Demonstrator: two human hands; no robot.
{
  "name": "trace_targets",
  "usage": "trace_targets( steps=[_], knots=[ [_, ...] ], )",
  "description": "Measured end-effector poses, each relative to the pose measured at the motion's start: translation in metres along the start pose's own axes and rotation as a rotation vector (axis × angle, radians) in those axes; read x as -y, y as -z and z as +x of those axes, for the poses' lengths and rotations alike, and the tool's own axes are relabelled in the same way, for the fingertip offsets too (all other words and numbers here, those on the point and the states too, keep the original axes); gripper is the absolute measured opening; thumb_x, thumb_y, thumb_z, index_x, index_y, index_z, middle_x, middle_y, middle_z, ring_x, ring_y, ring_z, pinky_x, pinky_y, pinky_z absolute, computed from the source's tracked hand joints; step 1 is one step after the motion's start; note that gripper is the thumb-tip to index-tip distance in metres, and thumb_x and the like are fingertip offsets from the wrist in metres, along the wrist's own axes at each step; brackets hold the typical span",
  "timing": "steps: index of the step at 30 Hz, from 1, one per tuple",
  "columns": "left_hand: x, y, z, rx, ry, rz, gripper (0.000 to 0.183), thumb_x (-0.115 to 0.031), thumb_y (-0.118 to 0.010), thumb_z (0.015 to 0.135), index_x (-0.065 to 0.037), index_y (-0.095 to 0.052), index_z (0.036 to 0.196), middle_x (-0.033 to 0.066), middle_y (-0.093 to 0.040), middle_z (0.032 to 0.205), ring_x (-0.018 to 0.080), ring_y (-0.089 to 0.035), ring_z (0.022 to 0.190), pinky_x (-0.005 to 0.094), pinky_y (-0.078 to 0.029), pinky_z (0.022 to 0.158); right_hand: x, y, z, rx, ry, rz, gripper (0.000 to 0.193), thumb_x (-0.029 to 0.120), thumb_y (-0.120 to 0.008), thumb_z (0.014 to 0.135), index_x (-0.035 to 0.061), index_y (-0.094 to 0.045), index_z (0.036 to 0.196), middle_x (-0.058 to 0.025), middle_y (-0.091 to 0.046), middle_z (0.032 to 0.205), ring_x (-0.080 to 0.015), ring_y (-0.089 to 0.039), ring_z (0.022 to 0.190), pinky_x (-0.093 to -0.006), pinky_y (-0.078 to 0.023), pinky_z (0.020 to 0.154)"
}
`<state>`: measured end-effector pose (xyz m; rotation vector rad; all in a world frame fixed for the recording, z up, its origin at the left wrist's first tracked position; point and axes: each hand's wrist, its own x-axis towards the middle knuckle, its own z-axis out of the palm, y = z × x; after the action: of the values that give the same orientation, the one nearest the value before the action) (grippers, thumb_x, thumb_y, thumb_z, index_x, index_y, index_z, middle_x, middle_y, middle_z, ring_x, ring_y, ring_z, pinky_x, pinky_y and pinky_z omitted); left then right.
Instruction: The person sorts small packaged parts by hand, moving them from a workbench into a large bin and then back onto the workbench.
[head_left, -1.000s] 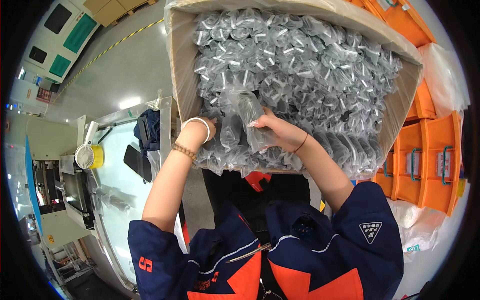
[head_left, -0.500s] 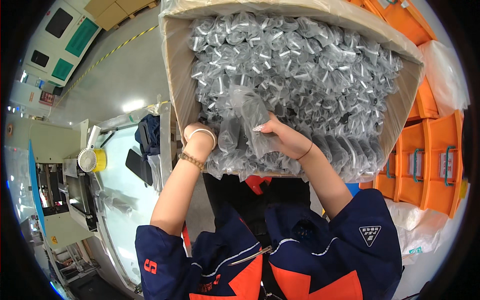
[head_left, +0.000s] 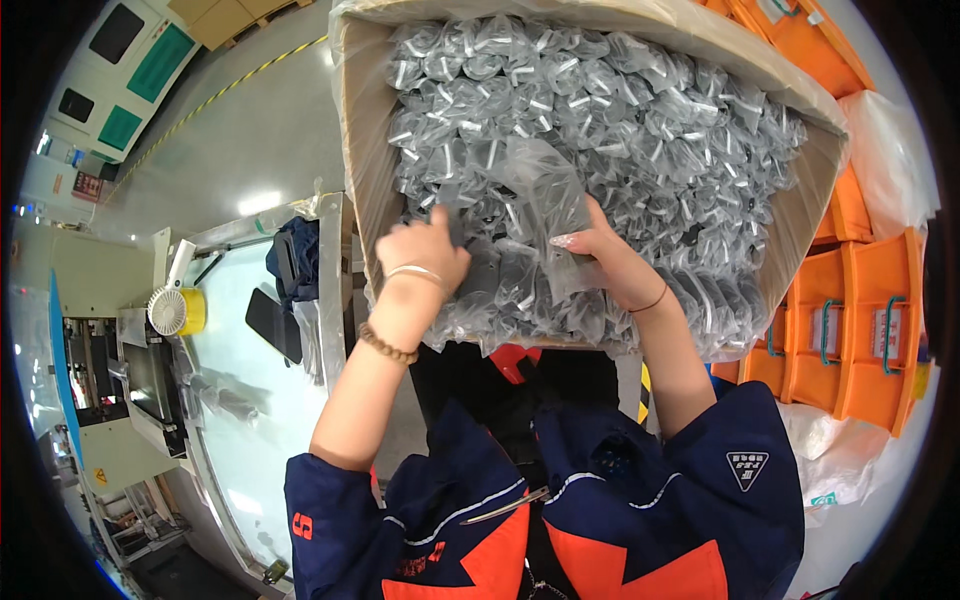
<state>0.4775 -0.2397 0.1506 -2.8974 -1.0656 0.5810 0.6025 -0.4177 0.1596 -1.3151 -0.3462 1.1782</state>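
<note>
A large carton [head_left: 362,170] lined with clear film stands in front of me, packed with rows of dark parts in clear plastic bags [head_left: 640,140]. My right hand [head_left: 615,262] is closed on one clear plastic bag [head_left: 548,190], its thumb pressed on the film; the bag stands up above the rows. What is inside it is hard to make out. My left hand [head_left: 422,252] is over the carton's left side, back of the hand up, beside the bagged parts. Its fingers are mostly hidden and blurred, so I cannot tell whether it holds anything.
To the left is a pale worktable [head_left: 245,385] with a small fan [head_left: 170,311], a black phone-like slab [head_left: 273,325] and dark cloth [head_left: 295,255]. Orange bins [head_left: 850,330] stack at the right, with white plastic sacks [head_left: 890,150] beside them. A machine [head_left: 100,270] stands far left.
My left hand has risen from low by the carton's left wall to farther over the bagged parts. The right hand and its bag have shifted right. The view has moved slightly.
</note>
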Motion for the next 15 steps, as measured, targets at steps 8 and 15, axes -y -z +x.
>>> trace_targets(
  steps=[8, 15],
  knots=[
    [0.039, -0.024, -0.009, -0.118, 0.060, 0.305, 0.047, -0.045, -0.059, 0.083, -0.015, -0.059, 0.120, 0.0056, -0.054, 0.112, 0.0223, -0.055, 0.101, 0.0377, -0.047, 0.076, -0.034, -0.025, 0.054, 0.073, 0.380, -0.852, 0.092, 0.050, -0.062, 0.078, -0.0003, -0.022, 0.144, -0.0281, -0.050, 0.125, -0.0354, -0.052, 0.117, -0.0380, -0.041, 0.098],
    [0.133, -0.053, -0.108, -0.840, 0.228, -0.794, 0.027, -0.019, -0.051, 0.092, -0.007, -0.056, 0.116, 0.0068, -0.061, 0.081, 0.0165, -0.058, 0.070, 0.0293, -0.047, 0.065, -0.038, -0.131, 0.075, 0.031, 0.142, -1.651, 0.086, 0.078, -0.041, 0.075, 0.0132, -0.053, 0.130, -0.0254, -0.057, 0.111, -0.0374, -0.058, 0.104, -0.0436, -0.045, 0.085]
  ],
)
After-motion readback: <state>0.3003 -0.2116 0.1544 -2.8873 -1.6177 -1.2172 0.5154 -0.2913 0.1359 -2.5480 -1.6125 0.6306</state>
